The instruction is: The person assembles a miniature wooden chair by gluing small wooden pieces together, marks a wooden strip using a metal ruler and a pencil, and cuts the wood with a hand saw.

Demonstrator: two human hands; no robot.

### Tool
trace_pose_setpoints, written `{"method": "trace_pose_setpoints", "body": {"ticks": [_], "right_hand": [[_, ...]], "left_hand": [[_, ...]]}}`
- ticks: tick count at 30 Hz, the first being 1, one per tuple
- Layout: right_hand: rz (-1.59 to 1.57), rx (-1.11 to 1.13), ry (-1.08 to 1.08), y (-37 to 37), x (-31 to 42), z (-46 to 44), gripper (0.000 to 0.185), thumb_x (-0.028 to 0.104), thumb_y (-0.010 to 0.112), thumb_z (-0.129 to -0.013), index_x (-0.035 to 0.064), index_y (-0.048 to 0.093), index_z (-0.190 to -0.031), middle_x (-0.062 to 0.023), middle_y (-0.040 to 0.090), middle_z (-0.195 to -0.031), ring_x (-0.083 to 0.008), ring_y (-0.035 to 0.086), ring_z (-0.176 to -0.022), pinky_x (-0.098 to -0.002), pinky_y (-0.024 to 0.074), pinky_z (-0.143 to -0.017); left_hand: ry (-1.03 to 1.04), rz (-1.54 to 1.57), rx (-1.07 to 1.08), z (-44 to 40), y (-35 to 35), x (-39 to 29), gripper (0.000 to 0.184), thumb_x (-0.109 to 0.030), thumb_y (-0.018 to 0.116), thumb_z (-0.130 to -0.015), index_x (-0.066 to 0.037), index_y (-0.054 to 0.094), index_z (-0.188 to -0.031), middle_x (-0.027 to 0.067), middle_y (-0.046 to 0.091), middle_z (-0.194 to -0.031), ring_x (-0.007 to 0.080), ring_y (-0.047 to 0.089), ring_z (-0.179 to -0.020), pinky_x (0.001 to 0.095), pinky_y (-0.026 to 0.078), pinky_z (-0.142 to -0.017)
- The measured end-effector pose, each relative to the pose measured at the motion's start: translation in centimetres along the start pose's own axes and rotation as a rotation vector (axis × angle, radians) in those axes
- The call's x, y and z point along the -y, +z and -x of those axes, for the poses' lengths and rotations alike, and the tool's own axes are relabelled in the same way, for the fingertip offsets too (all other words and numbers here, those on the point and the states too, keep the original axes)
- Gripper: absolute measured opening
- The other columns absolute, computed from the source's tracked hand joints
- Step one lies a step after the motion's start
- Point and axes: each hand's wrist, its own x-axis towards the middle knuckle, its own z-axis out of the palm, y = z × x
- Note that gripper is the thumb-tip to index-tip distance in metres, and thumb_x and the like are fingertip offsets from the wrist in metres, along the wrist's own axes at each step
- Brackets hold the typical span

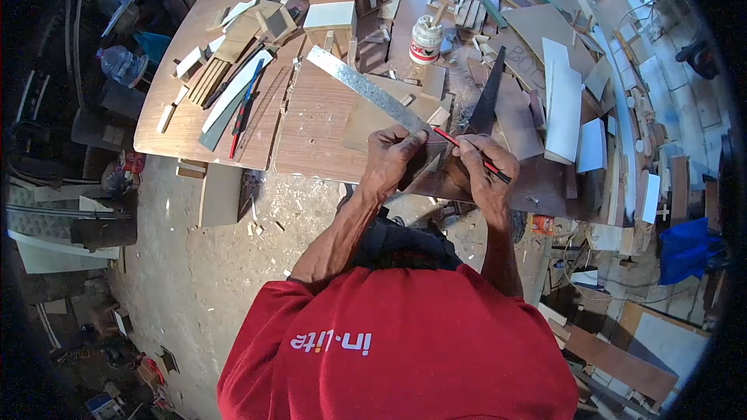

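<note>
A long metal ruler [366, 89] slants from the upper left down to my left hand [389, 157], whose fingers and thumb press on its lower end. Beneath that hand lies a dark brown piece of wood [421, 162], partly hidden. My right hand [486, 167] is closed around a red and black pencil [445, 136]; its tip points left, touching or very near the ruler's end. Just beyond my right hand lies a handsaw with a dark blade [489, 93].
The wooden table [319, 140] bears a white jar with a red label [426, 40], small wooden boxes [331, 17] and stacked strips on the left. White boards [564, 113] and offcuts lie on the right. Wood scraps litter the floor [187, 264].
</note>
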Motion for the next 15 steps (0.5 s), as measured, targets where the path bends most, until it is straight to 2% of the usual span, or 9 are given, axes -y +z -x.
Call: {"method": "trace_pose_setpoints", "body": {"ticks": [10,12,15], "right_hand": [[0.065,0.074,0.075,-0.6,1.2,-0.1,0.013,0.009,0.063,-0.086,-0.0031,0.067,-0.090,-0.0110,0.068,-0.078,-0.0155,0.063,-0.068,-0.0282,0.0498,-0.064],[0.244,0.154,-0.003,-1.5,1.8,-0.4,0.013,0.009,0.063,-0.086,-0.0031,0.067,-0.090,-0.0112,0.068,-0.079,-0.0160,0.063,-0.067,-0.0285,0.0498,-0.064],[0.105,0.067,0.047,-1.7,0.9,0.3,0.013,0.008,0.063,-0.086,-0.0031,0.067,-0.091,-0.0121,0.068,-0.079,-0.0173,0.063,-0.068,-0.0289,0.0498,-0.065]], "left_hand": [[-0.059,0.016,-0.018,0.4,0.2,-0.6,0.020,-0.016,0.066,-0.087,-0.003,0.065,-0.072,-0.0018,0.054,-0.061,0.0063,0.042,-0.052,0.0237,0.030,-0.047],[-0.084,-0.013,-0.017,0.1,-0.2,0.2,0.020,-0.016,0.066,-0.087,-0.003,0.065,-0.072,-0.0017,0.054,-0.060,0.0066,0.042,-0.051,0.0239,0.030,-0.046],[-0.046,-0.038,-0.048,-0.2,-0.3,0.5,0.020,-0.016,0.065,-0.087,-0.003,0.064,-0.072,-0.0015,0.053,-0.058,0.0067,0.041,-0.048,0.0245,0.029,-0.043]]}}
